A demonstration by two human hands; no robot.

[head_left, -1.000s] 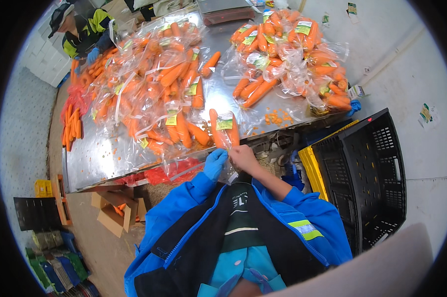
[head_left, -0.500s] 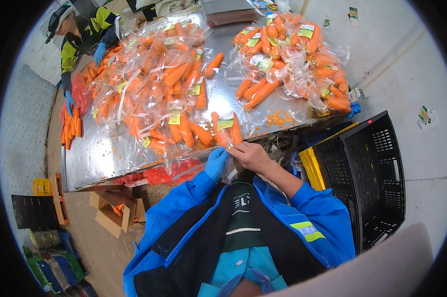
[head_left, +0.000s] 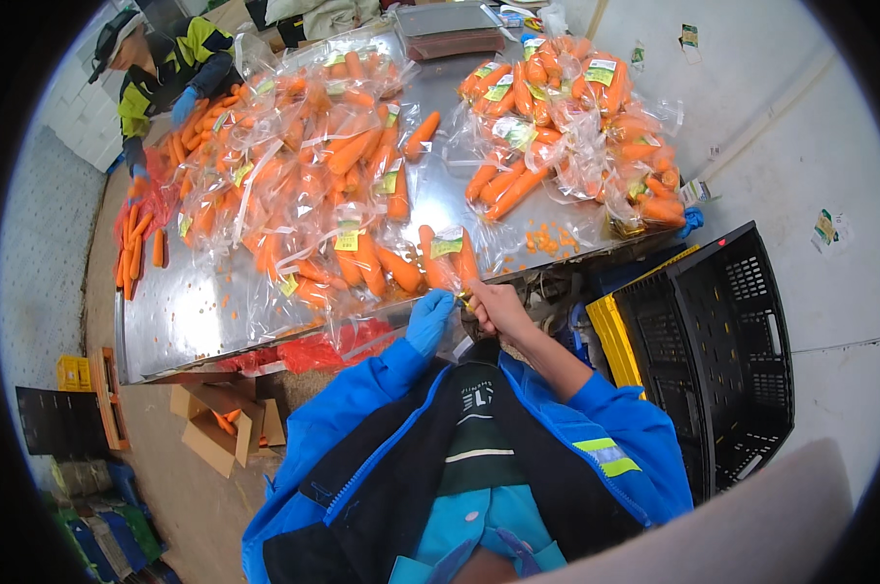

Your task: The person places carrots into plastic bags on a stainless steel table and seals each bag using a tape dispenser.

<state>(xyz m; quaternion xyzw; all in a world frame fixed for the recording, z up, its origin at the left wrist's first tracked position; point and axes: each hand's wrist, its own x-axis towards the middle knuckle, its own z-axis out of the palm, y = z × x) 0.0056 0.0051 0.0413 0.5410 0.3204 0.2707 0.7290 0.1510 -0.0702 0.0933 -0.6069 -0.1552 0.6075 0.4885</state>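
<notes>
A clear plastic bag of carrots (head_left: 447, 255) with a green and white label lies at the near edge of the metal table. My left hand (head_left: 429, 321), in a blue glove, is closed on the gathered mouth of this bag. Bare and with fingers pinched, my right hand (head_left: 499, 310) is at the same bag mouth, just right of the left one. Something small and yellowish shows by its fingertips, too small to name. Left of this bag spreads a large heap of bagged carrots (head_left: 348, 156).
More bagged carrots (head_left: 518, 185) are piled at the table's (head_left: 192, 326) right end, with a scale (head_left: 448, 29) behind. Black crates (head_left: 737, 360) stand to my right. A co-worker (head_left: 167, 78) handles loose carrots at the far left. A cardboard box (head_left: 216, 428) sits on the floor.
My right hand has shifted a little right and turned, showing the yellowish bit at its fingertips. The left hand keeps its hold. At the far left, the co-worker's hands and some loose carrots have moved.
</notes>
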